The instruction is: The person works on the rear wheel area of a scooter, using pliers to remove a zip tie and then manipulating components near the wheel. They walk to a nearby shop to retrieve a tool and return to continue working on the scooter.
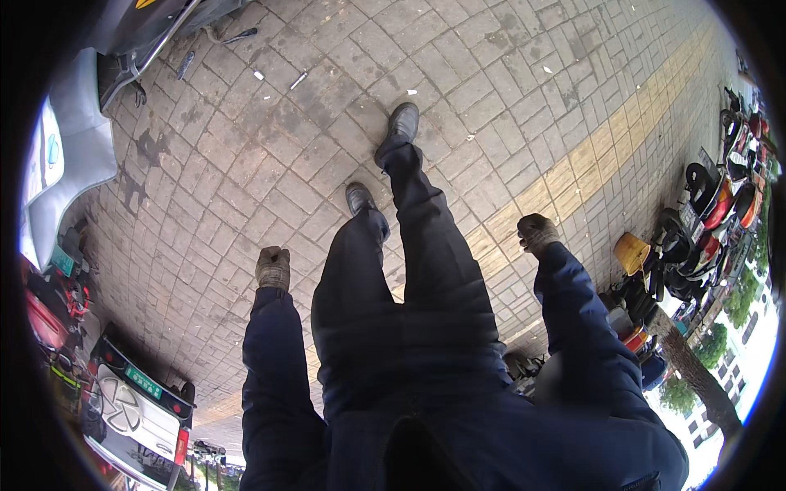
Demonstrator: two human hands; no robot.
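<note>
My left hand (pixel 273 268), in a greyish work glove, hangs beside my left thigh with the fingers curled into a fist. Nothing sticks out of it. On the other side my right hand (pixel 537 233), gloved too, is held out from my body with its fingers curled in; no object shows in it. Both arms are in dark blue sleeves, and neither hand touches anything around it. Below are my dark trousers (pixel 442 254) and black shoes (pixel 403 123), the right foot ahead of the left on the grey paving (pixel 278 164).
Parked motorbikes (pixel 704 213) line the right, with a yellow-brown bucket (pixel 632 253) among them and a tree trunk (pixel 696 372) behind. A yellow paving strip (pixel 573 172) runs diagonally. On the left stand a scooter with a grey cover (pixel 86 143) and a white vehicle (pixel 135 409). Small litter (pixel 299 80) lies ahead.
</note>
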